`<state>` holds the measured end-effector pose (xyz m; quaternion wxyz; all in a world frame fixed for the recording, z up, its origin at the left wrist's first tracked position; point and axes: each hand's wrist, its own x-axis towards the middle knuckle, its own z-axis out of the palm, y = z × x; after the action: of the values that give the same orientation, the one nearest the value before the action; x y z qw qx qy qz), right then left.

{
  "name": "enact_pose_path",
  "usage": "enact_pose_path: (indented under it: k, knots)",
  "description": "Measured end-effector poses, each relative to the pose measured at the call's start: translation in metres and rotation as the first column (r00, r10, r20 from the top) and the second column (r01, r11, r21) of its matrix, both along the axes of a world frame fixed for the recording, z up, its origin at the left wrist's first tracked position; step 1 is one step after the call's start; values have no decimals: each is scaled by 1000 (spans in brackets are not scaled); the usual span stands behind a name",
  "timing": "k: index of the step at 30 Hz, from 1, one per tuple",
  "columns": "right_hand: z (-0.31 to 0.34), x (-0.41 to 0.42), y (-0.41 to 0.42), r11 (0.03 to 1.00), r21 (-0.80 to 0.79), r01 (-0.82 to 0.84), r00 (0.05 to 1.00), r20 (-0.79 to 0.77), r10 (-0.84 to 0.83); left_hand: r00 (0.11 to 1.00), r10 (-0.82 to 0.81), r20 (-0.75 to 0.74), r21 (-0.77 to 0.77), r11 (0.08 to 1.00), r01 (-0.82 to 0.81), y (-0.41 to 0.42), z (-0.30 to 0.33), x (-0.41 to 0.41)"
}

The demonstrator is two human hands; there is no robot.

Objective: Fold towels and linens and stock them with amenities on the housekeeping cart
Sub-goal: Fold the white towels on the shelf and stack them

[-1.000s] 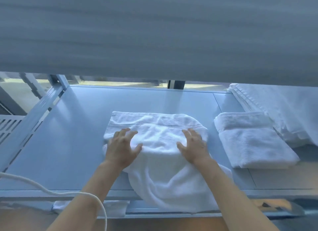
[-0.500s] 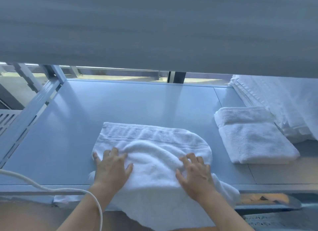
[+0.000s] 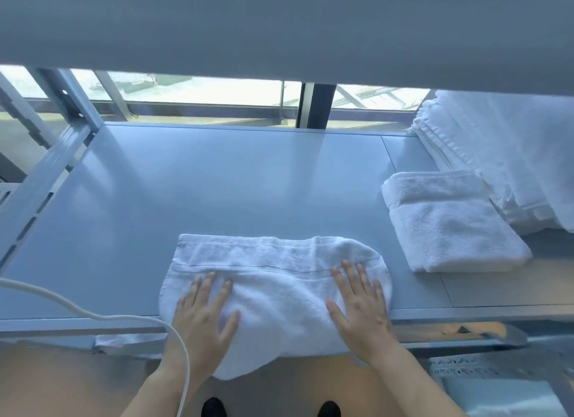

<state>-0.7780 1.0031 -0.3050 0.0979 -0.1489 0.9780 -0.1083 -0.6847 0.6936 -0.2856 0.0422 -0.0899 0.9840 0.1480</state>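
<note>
A white towel (image 3: 273, 270) lies rumpled on the grey cart shelf (image 3: 217, 180), its near part hanging over the front edge. My left hand (image 3: 203, 317) lies flat on the towel's left side with fingers spread. My right hand (image 3: 360, 304) presses flat on its right side, fingers straight. A folded white towel (image 3: 447, 227) sits on the shelf to the right.
A stack of folded white linens (image 3: 509, 155) fills the far right of the shelf. A grey upper shelf (image 3: 279, 25) overhangs the top of the view. A white cable (image 3: 93, 314) crosses at the lower left. The cart's slotted frame (image 3: 40, 186) runs along the left.
Both hands slid back toward the shelf's front edge, dragging the towel with them, and their fingers have flattened out on it. More of the towel hangs over the edge.
</note>
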Motion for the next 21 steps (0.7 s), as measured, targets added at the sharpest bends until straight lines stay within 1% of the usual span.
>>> enact_pose_path:
  k: [2, 3, 5, 7, 9, 13, 15, 18, 21]
  knots:
    - [1, 12, 6, 1000, -19, -10, 1000, 23, 10, 998, -19, -53, 28, 999, 20, 0, -2, 12]
    - [1, 18, 9, 1000, -15, -13, 999, 35, 13, 996, -8, -89, 14, 1000, 9, 0, -3, 20]
    - [-1, 31, 17, 998, 49, -26, 999, 43, 24, 987, 47, -152, -42, 998, -54, 1, -6, 36]
    - [-5, 41, 24, 997, 76, -22, 999, 45, 19, 984, 87, -153, -109, 989, -104, 2, -9, 48]
    - [-9, 42, 25, 999, 49, 2, 999, 54, -5, 987, 74, -141, -160, 982, -96, 5, -14, 48]
    - [-16, 9, 14, 999, 25, 29, 1000, 11, -30, 998, 61, -31, -46, 997, -62, 9, -19, 15]
    - [-18, -18, 2, 999, 11, 36, 999, -25, -36, 996, 85, -9, -22, 996, -85, 0, -24, -8]
    - [-18, -66, -19, 998, 41, 47, 998, -47, -45, 993, 118, -12, -30, 993, -118, -21, -34, -49]
    - [-8, -113, -45, 997, 43, 68, 997, -32, -67, 990, 138, -7, -63, 988, -138, -39, -36, -98]
